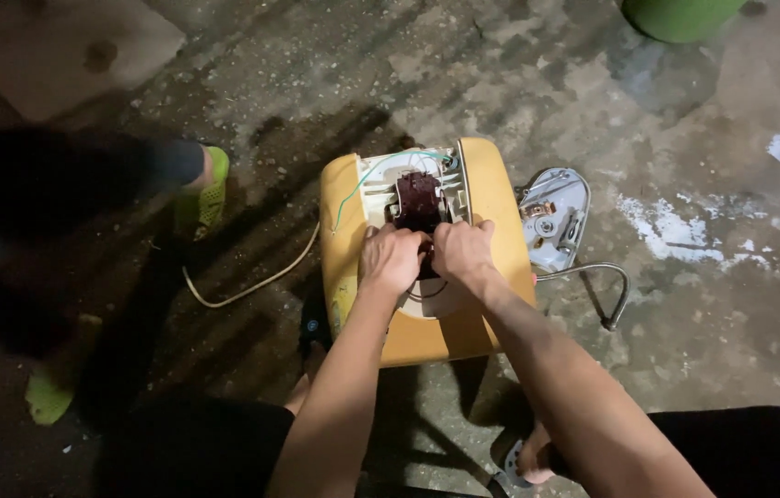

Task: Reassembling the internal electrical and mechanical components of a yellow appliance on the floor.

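1. Head view: the left hand (391, 259) and the right hand (463, 249) sit side by side, touching, on the opened yellow appliance (491, 198). Both are curled with fingers pressed together; what the fingertips pinch cannot be told, as the knuckles hide it.
2. Just beyond the knuckles, on the far side, lies a dark brown part (418, 199) seated in the white inner frame (373, 189). Risk: with both hands crowded on one spot, a slip could drive the fingers against the frame edges.
3. A green wire (353, 192) loops across the left of the frame. Risk: a hard pull on the brown part could probably snag or tear this wire.
4. A pale cord (251, 286) runs from the left side of the appliance over the floor (537, 74); its far end is not visible, so whether it is plugged in cannot be told. Treat it as a possible shock hazard.
5. A grey metal plate (551, 217) with a bent handle (607, 290) lies to the right, beside the appliance. Risk: an elbow swing could knock it.
6. A second person's green sandals (205, 198) stand at the left, close to the cord; tripping on it could jerk the appliance.
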